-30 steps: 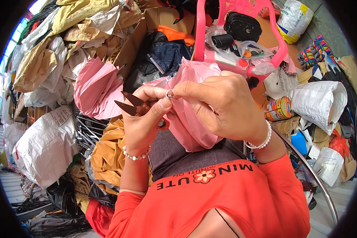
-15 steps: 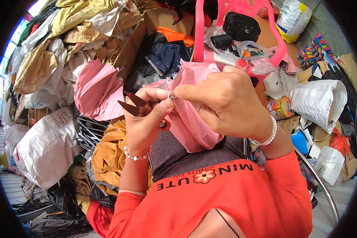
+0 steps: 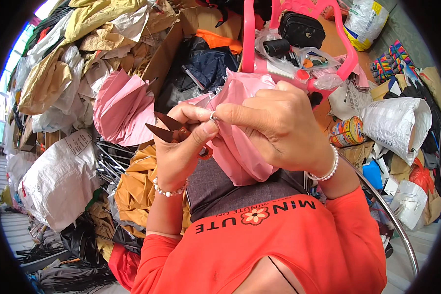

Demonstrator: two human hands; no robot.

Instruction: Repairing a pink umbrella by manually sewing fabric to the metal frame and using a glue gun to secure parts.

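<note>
My left hand (image 3: 180, 156) is closed around a pair of scissors (image 3: 163, 134) with dark blades and orange-brown handles, the blades spread and pointing left. Its thumb and forefinger also pinch a small shiny metal piece (image 3: 213, 116), perhaps a ring. From the other side my right hand (image 3: 291, 130) meets it, fingers curled and the forefinger and thumb at the same metal piece. Pink cloth (image 3: 242, 159) hangs below and behind both hands, over my lap. What the curled right fingers hold besides is hidden.
Another folded pink cloth (image 3: 122, 110) lies to the left, above thin metal rods (image 3: 113, 164) and mustard cloth (image 3: 137, 188). Ahead stands a cardboard box (image 3: 164, 59) of dark fabric. A pink plastic chair (image 3: 249, 39) holds a black pouch (image 3: 301, 30). White sacks (image 3: 59, 181) lie around.
The view has shifted slightly. Both hands keep their pinch on the small metal piece, and the scissors stay in my left hand.
</note>
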